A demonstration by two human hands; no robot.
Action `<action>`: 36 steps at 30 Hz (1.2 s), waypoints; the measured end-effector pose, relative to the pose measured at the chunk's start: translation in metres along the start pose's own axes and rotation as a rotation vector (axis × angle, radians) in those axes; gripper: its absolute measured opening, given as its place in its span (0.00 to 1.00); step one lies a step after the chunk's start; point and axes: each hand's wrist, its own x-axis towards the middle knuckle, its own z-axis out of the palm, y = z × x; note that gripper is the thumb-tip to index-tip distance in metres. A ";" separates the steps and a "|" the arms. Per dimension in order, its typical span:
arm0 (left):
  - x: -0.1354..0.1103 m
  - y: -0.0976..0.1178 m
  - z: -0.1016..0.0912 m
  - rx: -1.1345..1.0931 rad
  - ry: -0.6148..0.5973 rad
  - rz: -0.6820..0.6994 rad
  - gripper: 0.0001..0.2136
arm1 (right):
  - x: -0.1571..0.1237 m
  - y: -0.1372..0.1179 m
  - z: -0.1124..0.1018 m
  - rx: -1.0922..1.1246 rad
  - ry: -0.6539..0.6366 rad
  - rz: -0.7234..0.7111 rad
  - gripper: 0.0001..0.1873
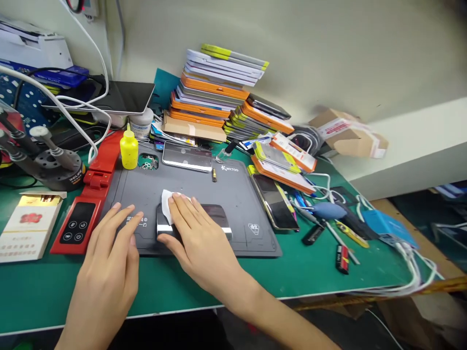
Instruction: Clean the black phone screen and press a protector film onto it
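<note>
My right hand (197, 231) lies with its fingers stretched over a phone (219, 216), pressing a small white wipe (167, 206) against its dark glossy surface. The middle of the phone is hidden under the hand. It rests on a grey work mat (239, 199). To the left, my left hand (109, 257) is empty, fingers spread, over the mat's left front part and beside a red device with touch buttons (78, 221). A second phone (187, 156) lies at the back of the mat, with a small brass-coloured piece (214, 175) near it.
A yellow squeeze bottle (129, 148) stands at the mat's back left. A tool holder (54, 167) and a cigarette pack (31, 226) are far left. Boxes are stacked (215, 92) behind. Another phone (274, 201), a blue air blower (328, 210) and cables lie right.
</note>
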 end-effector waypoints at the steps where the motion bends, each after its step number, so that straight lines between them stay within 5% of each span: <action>1: 0.000 0.000 0.000 0.001 -0.005 -0.004 0.20 | -0.002 -0.002 -0.001 -0.004 0.004 -0.001 0.38; 5: 0.000 0.001 -0.001 0.004 -0.023 0.005 0.20 | -0.014 -0.011 -0.005 0.019 -0.011 -0.090 0.39; 11: 0.003 0.002 -0.005 -0.015 -0.024 -0.022 0.20 | 0.005 -0.018 0.008 0.021 0.039 -0.003 0.38; 23: 0.007 -0.002 -0.006 -0.040 -0.018 -0.043 0.20 | 0.001 -0.032 0.008 -0.006 0.076 -0.024 0.36; 36: 0.008 0.007 -0.006 0.002 -0.043 -0.095 0.21 | -0.050 0.021 -0.015 0.001 0.039 0.014 0.28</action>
